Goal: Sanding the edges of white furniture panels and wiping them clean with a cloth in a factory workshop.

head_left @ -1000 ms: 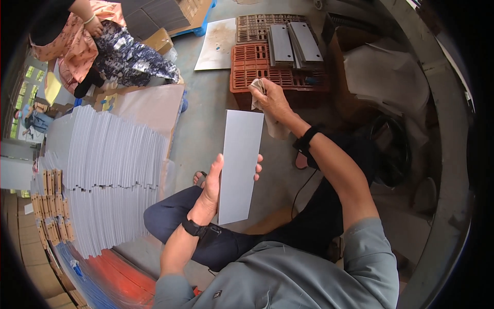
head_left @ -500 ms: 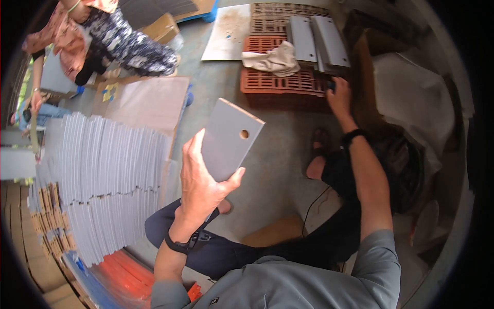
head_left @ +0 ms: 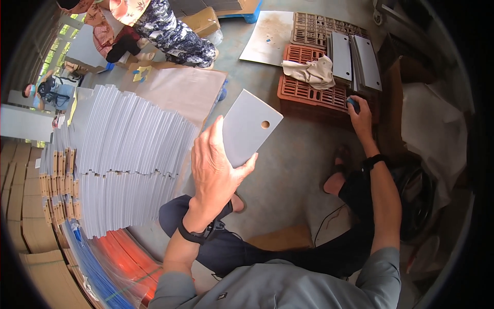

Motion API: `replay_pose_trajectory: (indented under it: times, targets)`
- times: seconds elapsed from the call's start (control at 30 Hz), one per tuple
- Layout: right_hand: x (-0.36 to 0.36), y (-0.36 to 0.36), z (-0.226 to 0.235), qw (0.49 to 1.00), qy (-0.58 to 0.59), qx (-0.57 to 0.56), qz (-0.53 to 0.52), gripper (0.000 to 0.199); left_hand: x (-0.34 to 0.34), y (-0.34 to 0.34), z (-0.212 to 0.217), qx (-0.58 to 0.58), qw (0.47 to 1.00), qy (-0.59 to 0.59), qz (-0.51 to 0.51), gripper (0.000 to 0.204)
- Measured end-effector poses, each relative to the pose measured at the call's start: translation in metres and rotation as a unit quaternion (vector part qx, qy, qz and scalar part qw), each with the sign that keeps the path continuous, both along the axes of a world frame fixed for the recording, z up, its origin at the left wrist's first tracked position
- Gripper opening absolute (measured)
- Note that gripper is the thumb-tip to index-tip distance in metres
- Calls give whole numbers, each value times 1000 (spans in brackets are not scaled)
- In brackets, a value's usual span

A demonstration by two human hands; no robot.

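My left hand point(head_left: 213, 162) grips a flat grey board point(head_left: 248, 131) with one round hole near a corner. The board is tilted up in front of me, its lower end between my thumb and fingers. Farther off to the right, my right hand point(head_left: 363, 121) has its fingers closed round a small dark blue object point(head_left: 353, 105), mostly covered, whose kind I cannot make out. That hand is at the near right corner of a reddish-brown plastic crate point(head_left: 309, 93). On the crate lie a beige cloth point(head_left: 311, 72) and several long grey boards point(head_left: 366, 64) with holes.
Tall rows of stacked grey boards point(head_left: 134, 139) stand at my left, beside orange point(head_left: 126, 257) and blue wrapped material. A cardboard-covered pallet point(head_left: 177, 95) lies beyond them. Another person in patterned trousers point(head_left: 172, 36) is at the far left. A large carton point(head_left: 393, 98) stands at the right.
My view has swung left, so the surroundings appear farther right. Both hands keep their holds, and the blue object in my right hand shows more plainly.
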State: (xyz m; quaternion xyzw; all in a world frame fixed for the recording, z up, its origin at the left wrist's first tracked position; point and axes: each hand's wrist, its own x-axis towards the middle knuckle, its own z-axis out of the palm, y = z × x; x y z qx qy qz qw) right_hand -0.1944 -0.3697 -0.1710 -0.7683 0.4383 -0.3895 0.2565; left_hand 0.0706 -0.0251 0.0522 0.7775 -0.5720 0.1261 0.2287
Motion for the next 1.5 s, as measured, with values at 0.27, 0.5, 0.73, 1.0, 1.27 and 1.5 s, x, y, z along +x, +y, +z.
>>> replay_pose_trajectory:
  times: [0.27, 0.5, 0.73, 1.0, 1.27, 1.5]
  targets:
    - [63, 84, 165, 977, -91, 55, 187, 27, -6, 33, 24, -5, 998, -38, 40, 105]
    - [63, 145, 228, 932, -212, 133, 262, 30, -8, 49, 34, -15, 998, -45, 42, 105]
    - [70, 151, 222, 920, -230, 194, 250, 32, -5, 51, 32, -23, 998, 19, 49, 107]
    - [65, 153, 230, 915, -239, 202, 255, 29, -12, 53, 39, -38, 997, 30, 63, 111]
    - [71, 170, 251, 888, -271, 190, 318, 29, -19, 51, 41, -51, 997, 28, 60, 110]
    - [71, 170, 257, 860, -248, 281, 347, 30, -20, 48, 46, -62, 997, -1, 54, 110]
